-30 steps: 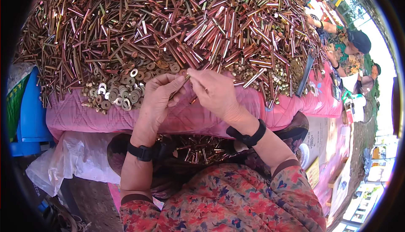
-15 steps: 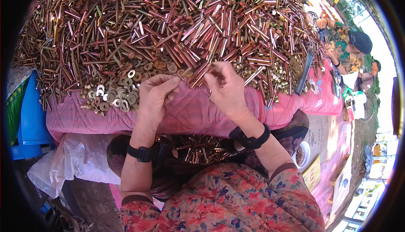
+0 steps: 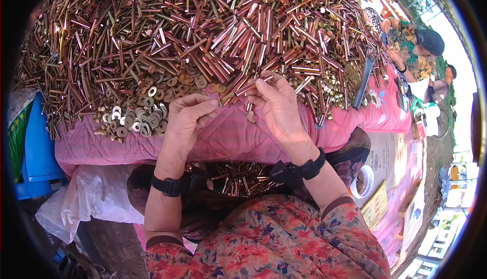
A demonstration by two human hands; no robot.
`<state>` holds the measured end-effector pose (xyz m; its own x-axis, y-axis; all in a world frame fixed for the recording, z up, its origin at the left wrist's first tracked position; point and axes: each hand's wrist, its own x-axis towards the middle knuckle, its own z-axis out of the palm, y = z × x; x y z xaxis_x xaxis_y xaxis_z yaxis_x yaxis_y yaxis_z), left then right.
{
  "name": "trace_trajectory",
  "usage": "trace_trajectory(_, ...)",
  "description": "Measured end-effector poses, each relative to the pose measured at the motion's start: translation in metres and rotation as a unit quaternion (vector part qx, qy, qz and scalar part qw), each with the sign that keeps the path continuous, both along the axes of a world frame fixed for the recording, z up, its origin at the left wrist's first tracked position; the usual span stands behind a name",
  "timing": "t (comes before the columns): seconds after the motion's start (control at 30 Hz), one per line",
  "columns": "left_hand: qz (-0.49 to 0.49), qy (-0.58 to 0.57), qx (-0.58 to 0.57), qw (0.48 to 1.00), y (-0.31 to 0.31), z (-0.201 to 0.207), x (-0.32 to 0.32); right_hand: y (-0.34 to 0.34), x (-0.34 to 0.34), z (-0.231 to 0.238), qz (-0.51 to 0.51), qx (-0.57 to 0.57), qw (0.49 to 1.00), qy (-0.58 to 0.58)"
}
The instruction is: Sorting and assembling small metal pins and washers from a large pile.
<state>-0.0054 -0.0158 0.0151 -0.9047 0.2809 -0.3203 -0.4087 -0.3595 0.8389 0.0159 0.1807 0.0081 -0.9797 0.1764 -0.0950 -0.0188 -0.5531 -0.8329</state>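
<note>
Fabric printed with red and blue flowers [image 3: 274, 238] covers the person nearest the camera, and a black strap [image 3: 172, 187] circles each wrist. Just beyond, slim coppery metal pieces [image 3: 242, 180] show below the rim of a pink quilted cloth [image 3: 218, 137]; to the right stands a round white tub [image 3: 362, 181].

Over the cloth's front edge, the left hand [image 3: 187, 114] has its thumb and fingers brought together in a narrow grip on the near end of a thin gold-coloured metal rod [image 3: 226, 98]. The right hand [image 3: 276, 101] pinches a reddish copper-toned metal tube [image 3: 249, 87] between thumb and fingers, in front of the heap. Rod and tube slant toward each other between the hands (whether one enters the other is too small to make out).

Past the left hand lie flat round dull-brass washers [image 3: 144, 114]; past the right, small brassy nuts [image 3: 335, 86] and a long blue-grey bar [image 3: 363, 84]. Behind spreads a broad heap of copper and gold metal tubes [image 3: 167, 30]. Farther off to the right, a co-worker in a dark cap [image 3: 430, 42] reaches toward the heap.
</note>
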Motion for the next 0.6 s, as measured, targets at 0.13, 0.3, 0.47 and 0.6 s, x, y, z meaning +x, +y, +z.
trace_trajectory(0.13,-0.002,0.085,-0.062,0.994,0.002,-0.006,0.002,-0.005,0.004,0.005,-0.047,0.081,0.995,0.011)
trace_trajectory(0.3,0.013,0.198,-0.119,0.973,0.005,-0.005,0.005,-0.007,0.008,0.007,-0.049,0.060,0.997,0.008)
trace_trajectory(0.47,-0.027,0.268,-0.206,0.941,0.004,-0.006,0.005,-0.006,0.011,0.002,-0.058,0.027,0.998,-0.022)
trace_trajectory(0.6,-0.032,0.279,-0.208,0.937,0.008,-0.005,0.008,-0.010,0.017,0.004,-0.051,0.068,0.995,-0.047)
